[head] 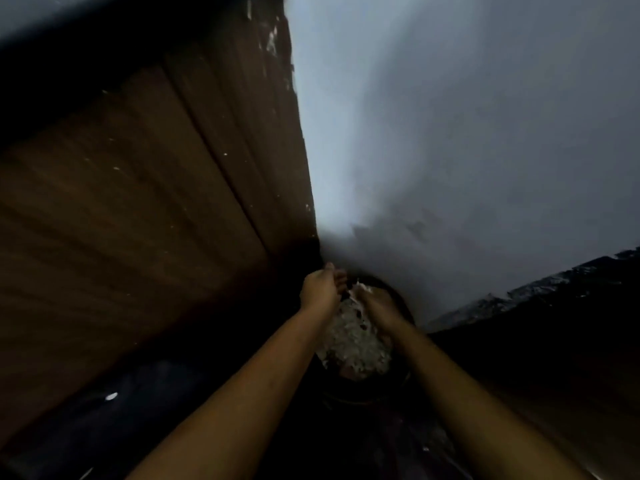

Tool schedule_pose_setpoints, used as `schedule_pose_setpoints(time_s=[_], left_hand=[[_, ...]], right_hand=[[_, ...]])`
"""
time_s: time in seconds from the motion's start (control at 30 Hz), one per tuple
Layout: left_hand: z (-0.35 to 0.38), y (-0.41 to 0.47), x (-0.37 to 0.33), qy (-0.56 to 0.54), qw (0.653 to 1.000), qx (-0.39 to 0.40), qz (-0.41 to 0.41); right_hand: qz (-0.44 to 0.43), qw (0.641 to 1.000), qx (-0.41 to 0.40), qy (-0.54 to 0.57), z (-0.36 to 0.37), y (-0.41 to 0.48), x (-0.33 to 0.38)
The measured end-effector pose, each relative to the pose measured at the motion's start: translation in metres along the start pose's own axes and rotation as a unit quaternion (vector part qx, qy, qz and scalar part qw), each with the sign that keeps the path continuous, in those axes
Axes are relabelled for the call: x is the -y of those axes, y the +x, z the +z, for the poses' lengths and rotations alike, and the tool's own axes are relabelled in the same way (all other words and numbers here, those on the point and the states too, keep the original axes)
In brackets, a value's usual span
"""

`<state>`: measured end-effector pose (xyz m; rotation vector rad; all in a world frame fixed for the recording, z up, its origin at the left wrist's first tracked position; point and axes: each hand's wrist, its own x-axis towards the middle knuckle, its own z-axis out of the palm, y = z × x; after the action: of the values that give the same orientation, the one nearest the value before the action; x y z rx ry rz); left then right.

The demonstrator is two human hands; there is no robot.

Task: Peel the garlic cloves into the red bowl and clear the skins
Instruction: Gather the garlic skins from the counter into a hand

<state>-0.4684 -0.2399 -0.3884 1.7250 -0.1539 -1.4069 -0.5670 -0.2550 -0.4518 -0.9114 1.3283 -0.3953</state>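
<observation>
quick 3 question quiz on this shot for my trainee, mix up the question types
1. True or false: the left hand and right hand are both over the dark round container.
2. The pale heap in that container looks most like: A garlic skins, B whole onions, C water.
3. Fill in: the wooden panel stands on the person's ___ side.
Key: 1 true; 2 A; 3 left.

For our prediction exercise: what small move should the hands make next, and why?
Probably open the right hand and drop its skins: it and the left hand hover over the dark bin, where skins are already piled, and pale scraps seem pinched in its fingers.
</observation>
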Motion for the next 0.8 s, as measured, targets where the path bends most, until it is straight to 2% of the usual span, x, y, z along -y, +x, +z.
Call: schedule_pose_setpoints(time_s=[0.1,0.2,0.33,0.47,0.57,0.67,0.8], left_hand=[[0.000,0.014,0.009,0.040,0.999,0.002,-0.033],[0.001,0.024,0.018,0.063,0.997,-0.003,-0.050],[0.000,0.028,0.032,0.154,0.988,0.000,-0.027],[-0.004,0.038,0.038,0.205,0.979,-0.002,0.006],[-0.005,0.029,0.029,0.238,0.970,0.006,0.046],[-0.009,0.019,0.022,0.221,0.973,0.005,0.059],[-0.011,0.006,0.004,0.156,0.987,-0.004,0.045]], right_hand=[[0.059,0.993,-0.002,-0.104,-0.015,0.029,-0.026],[0.086,0.983,0.013,-0.163,-0.023,0.040,-0.033],[0.052,0.967,-0.002,-0.247,-0.028,0.046,-0.042],[0.019,0.959,-0.088,-0.269,-0.032,0.047,-0.049],[-0.038,0.932,-0.135,-0.334,-0.035,0.038,-0.038],[-0.083,0.906,-0.148,-0.388,-0.032,0.023,-0.022],[-0.066,0.858,-0.094,-0.500,-0.024,0.010,-0.010]])
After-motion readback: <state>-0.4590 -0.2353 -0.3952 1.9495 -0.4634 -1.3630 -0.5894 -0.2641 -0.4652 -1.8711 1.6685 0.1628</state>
